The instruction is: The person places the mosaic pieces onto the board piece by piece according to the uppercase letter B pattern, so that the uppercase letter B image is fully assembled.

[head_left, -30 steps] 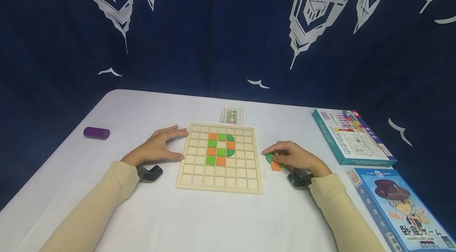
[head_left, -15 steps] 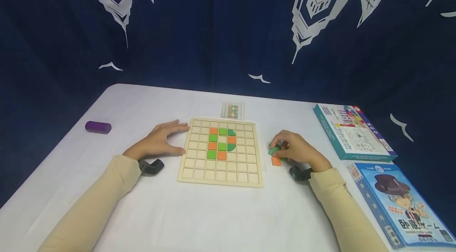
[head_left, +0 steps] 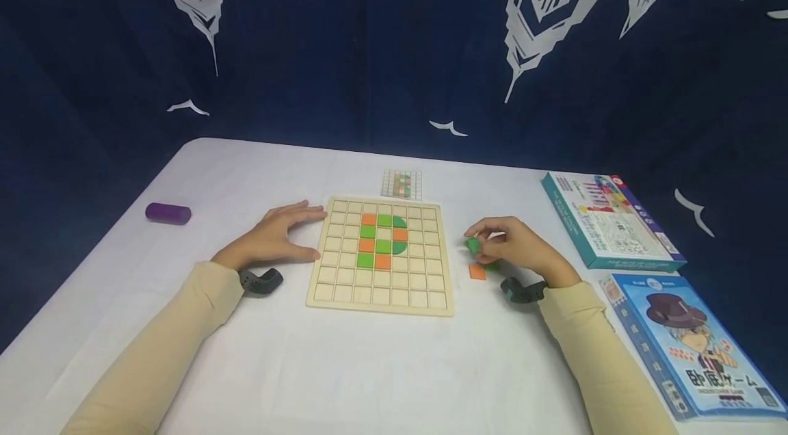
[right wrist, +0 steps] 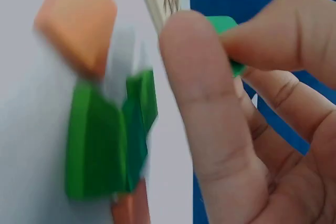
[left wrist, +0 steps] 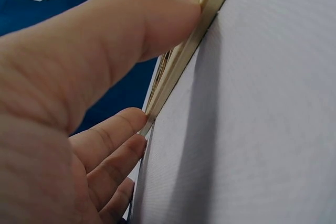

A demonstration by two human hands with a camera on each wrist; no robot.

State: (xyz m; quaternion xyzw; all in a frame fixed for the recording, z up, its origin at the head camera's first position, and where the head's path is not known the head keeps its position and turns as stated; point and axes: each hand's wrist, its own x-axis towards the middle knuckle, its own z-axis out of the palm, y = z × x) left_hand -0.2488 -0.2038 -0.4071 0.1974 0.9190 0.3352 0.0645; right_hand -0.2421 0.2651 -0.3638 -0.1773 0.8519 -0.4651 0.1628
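Observation:
In the head view my left hand (head_left: 271, 236) has thumb and fingertips spread against the left edge of a wooden grid board (head_left: 382, 295). Up close, the left wrist view shows the thumb (left wrist: 168, 17) touching the board's rim. Orange and light green square tiles and two rounded dark green tiles sit in the board's upper middle cells. To the right, my right hand (head_left: 516, 243) pinches a dark green tile (head_left: 472, 245) between thumb and finger, raised off the table. Below it lie an orange tile (head_left: 477, 271) and several green pieces (right wrist: 97, 145), partly hidden by the hand.
Behind the board lies a small card (head_left: 401, 185) printed with a coloured grid pattern. A purple cylinder (head_left: 168, 213) rests at the far left. Two game boxes, one teal-edged (head_left: 615, 223) and one blue (head_left: 695, 346), lie along the right side.
My right hand has taken the dark green tile from the loose pieces and lifted it slightly. The left hand stays at the board's edge. The head view has tilted, shifting the scene upward.

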